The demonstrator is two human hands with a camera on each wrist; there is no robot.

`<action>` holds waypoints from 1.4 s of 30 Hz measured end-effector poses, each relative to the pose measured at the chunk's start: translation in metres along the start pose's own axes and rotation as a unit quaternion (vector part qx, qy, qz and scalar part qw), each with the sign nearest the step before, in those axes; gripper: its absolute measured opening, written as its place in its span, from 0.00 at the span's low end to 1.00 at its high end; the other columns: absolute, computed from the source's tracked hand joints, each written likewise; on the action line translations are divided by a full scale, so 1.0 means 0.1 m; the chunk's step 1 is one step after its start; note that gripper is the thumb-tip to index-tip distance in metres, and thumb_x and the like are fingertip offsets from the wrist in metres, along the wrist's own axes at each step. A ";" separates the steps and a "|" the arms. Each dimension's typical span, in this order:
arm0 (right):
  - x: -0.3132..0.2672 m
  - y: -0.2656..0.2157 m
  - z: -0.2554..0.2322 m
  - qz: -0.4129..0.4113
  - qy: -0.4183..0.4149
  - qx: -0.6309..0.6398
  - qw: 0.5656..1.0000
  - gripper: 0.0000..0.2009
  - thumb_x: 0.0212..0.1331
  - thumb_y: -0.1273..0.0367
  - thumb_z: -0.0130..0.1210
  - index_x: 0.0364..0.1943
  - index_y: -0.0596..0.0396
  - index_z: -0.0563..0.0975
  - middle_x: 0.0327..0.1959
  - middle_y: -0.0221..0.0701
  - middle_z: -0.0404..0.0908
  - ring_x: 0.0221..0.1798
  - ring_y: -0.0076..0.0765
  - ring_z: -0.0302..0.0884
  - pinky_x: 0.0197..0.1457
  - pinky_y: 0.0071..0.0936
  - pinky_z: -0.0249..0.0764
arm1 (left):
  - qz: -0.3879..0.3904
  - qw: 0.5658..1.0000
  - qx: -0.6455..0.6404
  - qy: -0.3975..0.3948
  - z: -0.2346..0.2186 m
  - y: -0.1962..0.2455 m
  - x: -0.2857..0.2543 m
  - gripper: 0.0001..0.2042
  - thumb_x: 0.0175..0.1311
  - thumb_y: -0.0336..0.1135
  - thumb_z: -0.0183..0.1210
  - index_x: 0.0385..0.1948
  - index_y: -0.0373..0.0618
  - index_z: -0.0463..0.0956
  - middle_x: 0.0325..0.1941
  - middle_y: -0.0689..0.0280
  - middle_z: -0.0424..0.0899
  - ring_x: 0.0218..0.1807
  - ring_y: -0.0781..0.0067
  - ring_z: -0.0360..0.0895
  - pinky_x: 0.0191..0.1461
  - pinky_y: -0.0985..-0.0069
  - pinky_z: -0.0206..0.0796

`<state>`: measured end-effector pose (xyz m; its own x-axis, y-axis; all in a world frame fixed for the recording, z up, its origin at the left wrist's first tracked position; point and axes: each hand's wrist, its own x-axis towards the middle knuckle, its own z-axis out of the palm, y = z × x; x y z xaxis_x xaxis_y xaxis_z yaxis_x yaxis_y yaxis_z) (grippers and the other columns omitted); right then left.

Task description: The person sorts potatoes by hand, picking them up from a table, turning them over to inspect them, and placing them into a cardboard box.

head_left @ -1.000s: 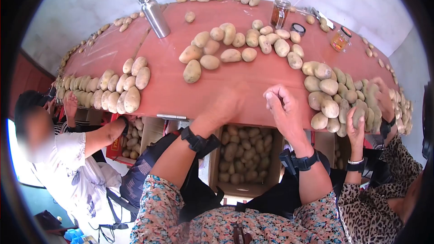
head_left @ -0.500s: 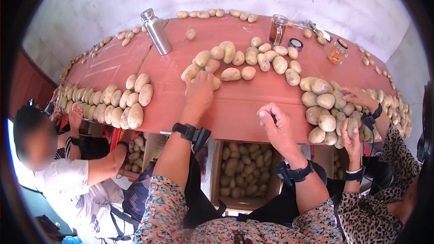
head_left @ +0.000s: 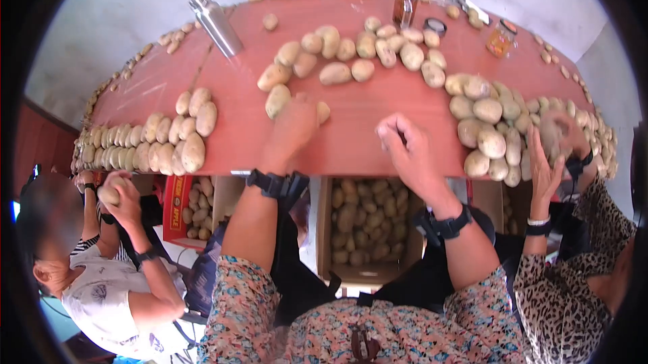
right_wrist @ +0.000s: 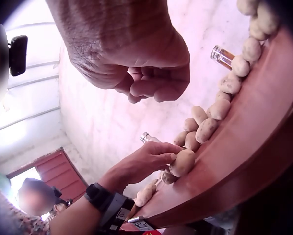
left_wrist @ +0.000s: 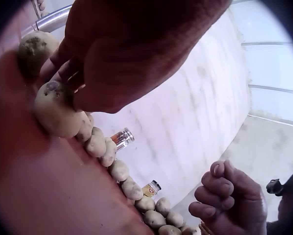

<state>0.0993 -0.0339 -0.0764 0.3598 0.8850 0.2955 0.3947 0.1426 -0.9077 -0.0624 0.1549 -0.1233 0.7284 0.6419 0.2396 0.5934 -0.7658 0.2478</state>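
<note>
My left hand (head_left: 293,131), blurred in the head view, is low over the table by the near end of a curved group of potatoes. Its thumb and fingers pinch a potato (left_wrist: 56,110), which also shows under the fingertips as a pale potato (right_wrist: 182,163) in the right wrist view. Just left of these fingers lies another potato (head_left: 277,101). My right hand (head_left: 405,141) hovers above the table's front part, fingers loosely curled and nothing in them. Below the table edge, between the knees, stands a cardboard box (head_left: 324,229) of potatoes.
Potatoes lie in rows (head_left: 155,138) at the left and in a pile (head_left: 489,128) at the right. Behind them are a steel bottle (head_left: 217,25), a jar (head_left: 405,5) and a smaller jar (head_left: 500,40). Other people work at both sides.
My left hand first blurs over the table, then reaches the near potatoes and stays there, shifting the potato slightly. My right hand stays raised with curled fingers. The person at left now holds a potato.
</note>
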 end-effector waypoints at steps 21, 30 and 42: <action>0.02 -0.01 -0.10 -0.012 0.028 0.042 0.999 0.05 0.65 0.72 0.50 0.32 0.60 0.73 0.22 0.23 0.68 0.27 0.16 0.63 0.32 0.20 0.65 | 0.358 0.874 -0.095 -0.315 0.26 1.28 -0.92 0.18 0.46 0.31 0.57 0.43 0.46 0.78 0.37 0.58 0.76 0.41 0.55 0.78 0.41 0.62 0.72; -0.06 -0.10 -0.09 0.009 0.002 0.019 1.000 0.04 0.65 0.74 0.50 0.33 0.59 0.73 0.23 0.23 0.70 0.27 0.14 0.65 0.31 0.18 0.64 | 0.323 0.937 0.082 -0.100 0.30 1.19 -0.83 0.07 0.51 0.34 0.58 0.30 0.43 0.78 0.31 0.62 0.77 0.38 0.64 0.78 0.39 0.69 0.71; -0.06 -0.05 0.03 -0.017 -0.011 -0.007 1.000 0.04 0.64 0.74 0.50 0.32 0.59 0.72 0.21 0.24 0.69 0.25 0.17 0.63 0.29 0.20 0.64 | 0.006 0.985 0.046 0.168 -0.28 0.10 -0.09 0.08 0.55 0.32 0.57 0.35 0.41 0.73 0.41 0.53 0.72 0.46 0.47 0.71 0.46 0.54 0.65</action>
<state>0.0927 -0.0383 -0.0742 0.3277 0.8894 0.3188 0.4185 0.1659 -0.8930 -0.0723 0.1422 -0.0966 0.5896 0.5977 0.5433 0.6259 -0.7632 0.1604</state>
